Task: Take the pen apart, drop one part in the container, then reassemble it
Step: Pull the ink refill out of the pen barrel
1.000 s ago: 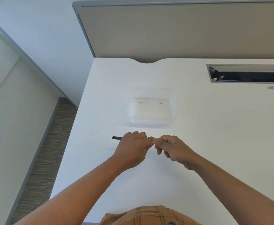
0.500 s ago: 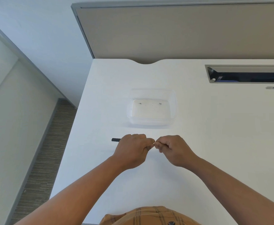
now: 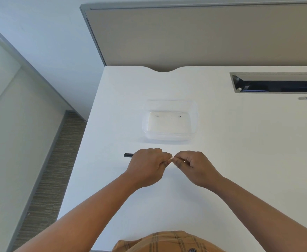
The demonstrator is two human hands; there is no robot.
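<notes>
**Two hands work on a pen in front of the clear box**

The big white surface (image 3: 240, 160) holds everything. It gives the person a flat place to work, so a small part would not fall far.

The clear container (image 3: 170, 122) sits on the surface just past the hands. It is close, so I think a part can be dropped in with a short reach. I see two tiny dark specks in it, too small to name.

The left hand (image 3: 147, 165) is curled shut around the pen (image 3: 129, 155). Only the pen's dark end sticks out to the left. This hand seems to hold the pen steady.

The right hand (image 3: 192, 165) is closed in a pinch at the pen's other end, fingertips touching those of the left hand. The pinched part is hidden. I think it is twisting or pulling the tip.

Compared with a second ago, the right hand is more tightly closed and sits closer to the left hand. The pen's dark end and the container have barely moved.
</notes>
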